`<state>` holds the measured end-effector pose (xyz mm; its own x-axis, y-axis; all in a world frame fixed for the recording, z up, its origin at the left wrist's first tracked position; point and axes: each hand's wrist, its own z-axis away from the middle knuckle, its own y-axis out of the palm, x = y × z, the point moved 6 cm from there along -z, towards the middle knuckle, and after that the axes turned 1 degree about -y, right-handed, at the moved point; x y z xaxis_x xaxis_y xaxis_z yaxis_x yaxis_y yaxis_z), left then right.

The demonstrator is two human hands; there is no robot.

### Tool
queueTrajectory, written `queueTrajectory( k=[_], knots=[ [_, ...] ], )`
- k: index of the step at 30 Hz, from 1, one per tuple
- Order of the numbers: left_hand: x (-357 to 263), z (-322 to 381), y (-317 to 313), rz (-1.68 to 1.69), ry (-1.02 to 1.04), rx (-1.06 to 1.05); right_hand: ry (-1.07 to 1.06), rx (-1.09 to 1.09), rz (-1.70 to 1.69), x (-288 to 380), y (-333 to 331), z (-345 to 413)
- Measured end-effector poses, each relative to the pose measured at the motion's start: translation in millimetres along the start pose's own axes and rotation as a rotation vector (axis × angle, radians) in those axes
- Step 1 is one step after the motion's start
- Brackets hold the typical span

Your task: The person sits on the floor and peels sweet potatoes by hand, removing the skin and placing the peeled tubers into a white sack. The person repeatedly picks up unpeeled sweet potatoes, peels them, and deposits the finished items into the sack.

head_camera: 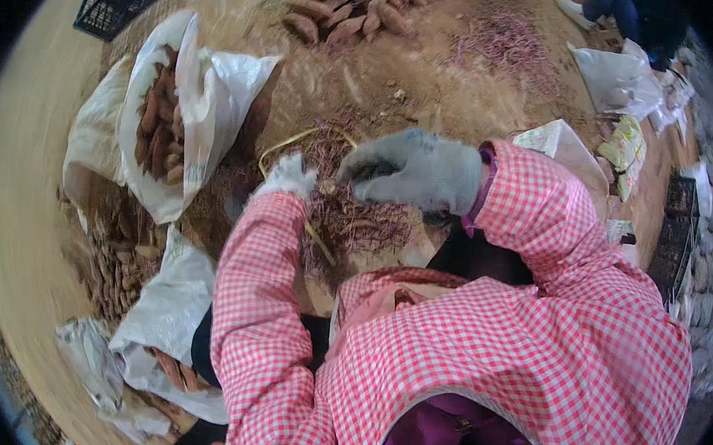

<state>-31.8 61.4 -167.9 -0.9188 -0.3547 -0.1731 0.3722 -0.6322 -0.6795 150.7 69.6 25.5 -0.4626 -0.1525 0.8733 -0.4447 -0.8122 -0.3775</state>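
Note:
My left hand [289, 176], in a pale knit glove, is bent inward with its fingers curled. A thin yellow strap [289, 141] loops beside it; whether the hand grips this strap is unclear. To the right, my right hand [418, 169] wears a grey glove. Its thumb and fingers curve apart, with nothing visible between them. Beneath both hands lies a heap of thin purplish roots or stems [363, 225] on the dirt-covered floor. The fingertips of each hand point toward the other across a gap.
Woven white sacks [205, 127] at the left hold sweet potatoes [160, 128]. A sweet potato pile [356, 3] lies ahead, with purple scraps [503, 44] nearby. Black crates [672, 236] stand right and upper left. Another person [620, 2] is at the upper right.

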Motion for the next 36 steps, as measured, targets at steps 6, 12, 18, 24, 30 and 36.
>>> queueTrajectory(
  k=[6,12,18,24,30,36],
  knots=[
    [-3.2,-20.5,93.5,-0.134,0.238,0.131,0.028,0.029,-0.109,-2.2,-1.4,5.6],
    [4.7,-8.8,132.2,-0.379,0.249,0.344,0.076,0.056,-0.107,-16.0,2.3,11.1],
    [-28.0,-11.7,82.9,-0.152,0.303,0.277,0.010,0.000,-0.038,-13.7,-9.1,9.4],
    [-50.2,-14.6,-37.1,-0.085,0.369,0.095,0.041,-0.048,0.064,-12.9,-34.9,2.4],
    [-23.6,-3.4,-106.4,-0.186,0.644,-0.136,0.219,-0.069,0.351,-52.5,-79.6,-11.1],
    [17.8,-1.8,-89.2,-0.095,0.758,-0.113,0.452,-0.087,0.447,-150.1,-143.2,-60.7]
  ],
)
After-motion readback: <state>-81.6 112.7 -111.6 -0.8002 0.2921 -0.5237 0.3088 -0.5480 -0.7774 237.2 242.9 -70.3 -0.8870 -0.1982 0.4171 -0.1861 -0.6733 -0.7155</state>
